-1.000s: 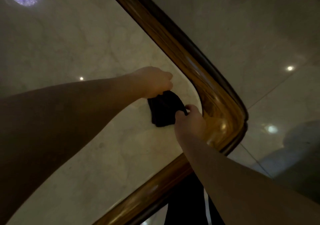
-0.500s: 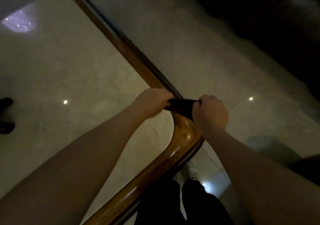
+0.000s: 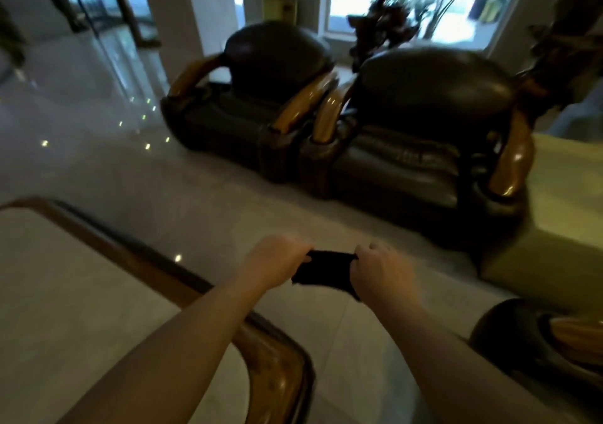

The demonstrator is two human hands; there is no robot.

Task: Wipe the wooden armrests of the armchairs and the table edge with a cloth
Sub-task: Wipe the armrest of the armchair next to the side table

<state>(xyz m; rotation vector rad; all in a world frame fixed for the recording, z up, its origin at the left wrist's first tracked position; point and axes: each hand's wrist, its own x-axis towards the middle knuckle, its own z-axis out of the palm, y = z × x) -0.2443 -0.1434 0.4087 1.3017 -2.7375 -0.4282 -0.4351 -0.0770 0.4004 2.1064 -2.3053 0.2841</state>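
Note:
I hold a dark cloth (image 3: 321,268) stretched between both hands, in the air above the floor. My left hand (image 3: 272,260) grips its left end and my right hand (image 3: 378,268) grips its right end. The table's wooden edge (image 3: 274,358) curves round its corner below my left forearm, bordering a pale marble top (image 3: 81,293). Two dark leather armchairs stand ahead across the floor, the left armchair (image 3: 261,74) and the right armchair (image 3: 424,123), each with glossy wooden armrests (image 3: 329,113).
A third armchair's wooden arm (image 3: 574,339) shows at the lower right. A pale side table (image 3: 561,202) stands right of the armchairs. Dark carved plants (image 3: 385,22) rise behind them before bright windows. Polished floor (image 3: 114,130) spreads to the left, toward glass doors.
My view has lifted from the table corner to the armchairs. Both hands have carried the cloth off the wooden edge and now hold it stretched in the air.

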